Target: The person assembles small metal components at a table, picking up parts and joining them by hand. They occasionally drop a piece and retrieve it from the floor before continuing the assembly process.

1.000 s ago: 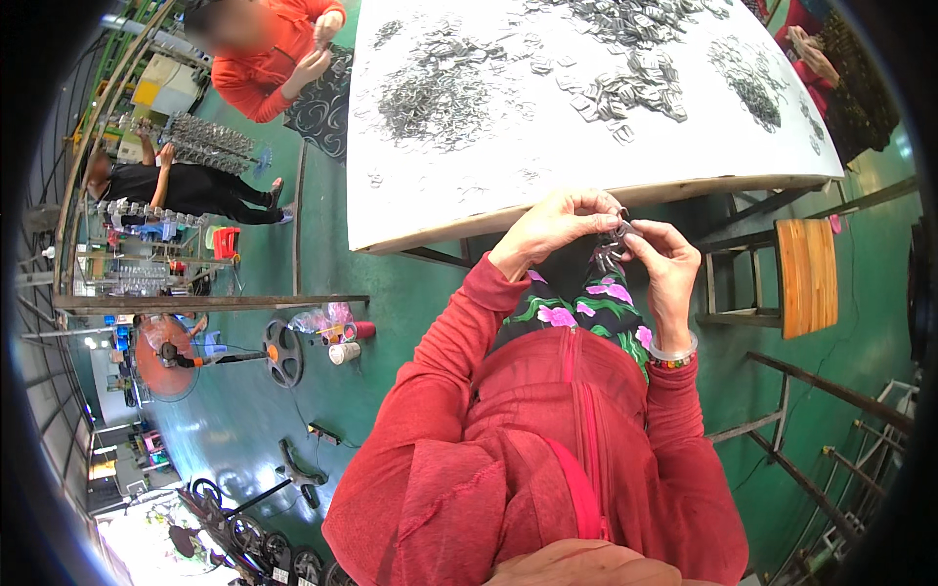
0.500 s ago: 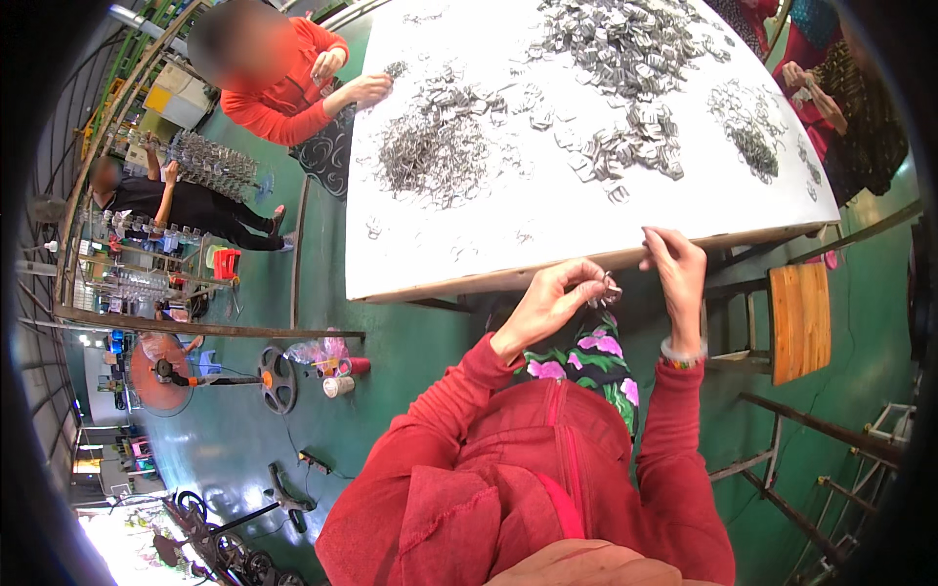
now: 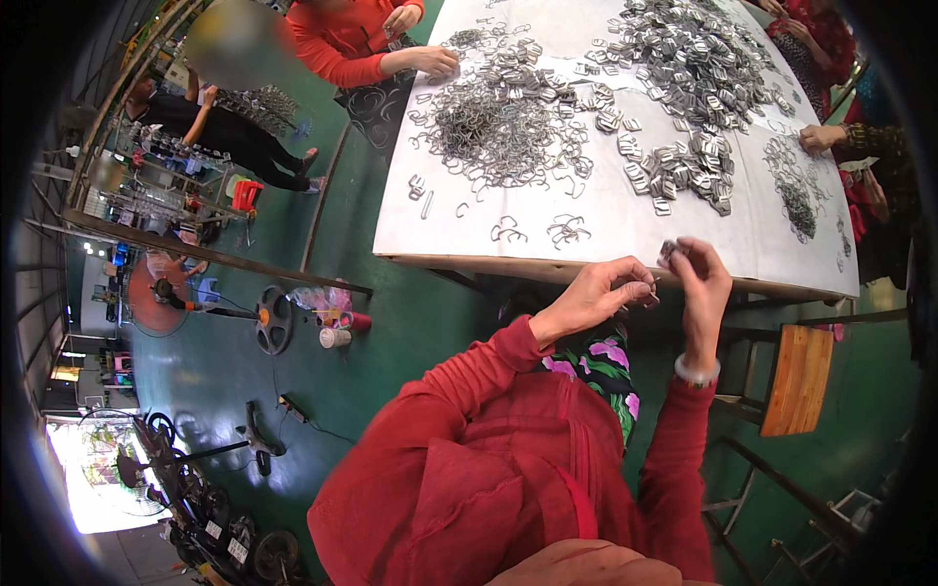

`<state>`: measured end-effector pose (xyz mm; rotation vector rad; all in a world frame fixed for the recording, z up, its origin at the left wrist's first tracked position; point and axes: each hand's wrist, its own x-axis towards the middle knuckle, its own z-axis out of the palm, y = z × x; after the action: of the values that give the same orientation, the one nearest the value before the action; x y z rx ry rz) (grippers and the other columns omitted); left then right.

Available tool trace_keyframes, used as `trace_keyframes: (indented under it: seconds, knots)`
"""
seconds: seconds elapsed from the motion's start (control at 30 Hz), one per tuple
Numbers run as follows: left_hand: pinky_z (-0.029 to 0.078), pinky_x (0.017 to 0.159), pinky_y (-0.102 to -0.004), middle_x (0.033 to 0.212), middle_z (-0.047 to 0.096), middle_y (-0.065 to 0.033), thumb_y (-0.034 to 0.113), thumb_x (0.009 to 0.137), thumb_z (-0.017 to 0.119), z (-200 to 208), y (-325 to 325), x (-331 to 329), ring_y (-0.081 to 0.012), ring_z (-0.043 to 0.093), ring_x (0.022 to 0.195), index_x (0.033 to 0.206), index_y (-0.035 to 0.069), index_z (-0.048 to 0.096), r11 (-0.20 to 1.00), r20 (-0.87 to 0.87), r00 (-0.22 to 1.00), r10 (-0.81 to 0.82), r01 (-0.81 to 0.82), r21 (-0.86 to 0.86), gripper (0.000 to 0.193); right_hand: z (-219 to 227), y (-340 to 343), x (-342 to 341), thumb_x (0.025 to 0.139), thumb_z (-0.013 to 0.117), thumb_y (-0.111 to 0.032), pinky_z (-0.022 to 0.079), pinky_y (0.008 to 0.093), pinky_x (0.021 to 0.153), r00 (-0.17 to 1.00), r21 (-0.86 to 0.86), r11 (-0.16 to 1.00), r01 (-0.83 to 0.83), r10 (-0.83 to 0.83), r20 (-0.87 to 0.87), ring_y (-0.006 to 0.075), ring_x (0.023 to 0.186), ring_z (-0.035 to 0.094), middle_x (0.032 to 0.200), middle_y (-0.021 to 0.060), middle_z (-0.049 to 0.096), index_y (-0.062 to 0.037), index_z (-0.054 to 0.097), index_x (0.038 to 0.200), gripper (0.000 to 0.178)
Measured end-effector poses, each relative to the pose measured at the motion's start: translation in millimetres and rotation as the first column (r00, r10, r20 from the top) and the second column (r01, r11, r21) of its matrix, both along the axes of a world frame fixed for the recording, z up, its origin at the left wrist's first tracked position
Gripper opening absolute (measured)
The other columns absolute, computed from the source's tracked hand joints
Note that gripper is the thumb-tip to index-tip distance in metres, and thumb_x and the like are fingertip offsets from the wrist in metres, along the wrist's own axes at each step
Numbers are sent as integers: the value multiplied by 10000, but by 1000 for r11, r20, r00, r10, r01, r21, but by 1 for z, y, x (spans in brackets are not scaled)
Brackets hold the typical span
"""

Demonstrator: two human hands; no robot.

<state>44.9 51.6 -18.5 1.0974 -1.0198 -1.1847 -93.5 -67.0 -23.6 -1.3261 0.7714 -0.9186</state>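
Note:
At the table's near edge, my left hand (image 3: 608,296) is closed in a pinch on a small bent metal wire piece (image 3: 656,286). My right hand (image 3: 703,278) is raised beside it, thumb and fingers closed on a small flat metal buckle (image 3: 668,251). The two hands are apart. Beyond them, a pile of thin bent wire pieces (image 3: 479,127) lies on the left of the white table (image 3: 596,217). A heap of flat metal buckles (image 3: 689,59) covers the far middle, with a smaller cluster of buckles (image 3: 689,171) nearer me. Fingers partly hide what each hand holds.
A person in an orange-red top (image 3: 337,44) works at the table's left, and other people's hands (image 3: 821,138) are at its right. A wooden stool (image 3: 796,379) stands right of me. A floor fan (image 3: 156,293) and parked motorbikes (image 3: 210,518) are to the left.
The view has shifted, with the table lower and further right. My right hand now shows a buckle in its fingers, where none was visible before. My left hand keeps its pinch.

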Motion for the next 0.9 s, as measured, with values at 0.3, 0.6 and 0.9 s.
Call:
trace_keyframes:
  seconds: [0.3, 0.6, 0.9]
  knots:
    - [509, 717, -260, 888, 648, -64, 108, 899, 587, 10, 0, 3, -109, 614, 825, 958, -21, 571, 998, 213, 977, 26, -14, -58, 143, 34, 50, -12, 784, 653, 76, 496, 207, 708, 998, -96, 993, 66, -63, 30, 104, 782, 620, 876, 69, 661, 38, 636, 958, 179]
    - [490, 701, -349, 921, 645, -150, 255, 803, 691, -26, -21, 88, -260, 633, 789, 940, 16, 638, 878, 712, 564, 418, -454, -156, 280, 13, 50, -6, 772, 646, 97, 483, 218, 585, 972, 89, 991, 96, -113, 205, 116, 663, 589, 832, 98, 649, 55, 631, 950, 184]
    - [468, 735, -469, 958, 585, -163, 181, 778, 639, -93, -71, 179, -316, 559, 957, 850, 20, 628, 829, 997, 25, 67, -557, -42, 176, 13, 50, -10, 771, 647, 77, 477, 235, 579, 983, 109, 991, 76, -92, 158, 124, 653, 581, 799, 79, 636, 39, 626, 954, 188]
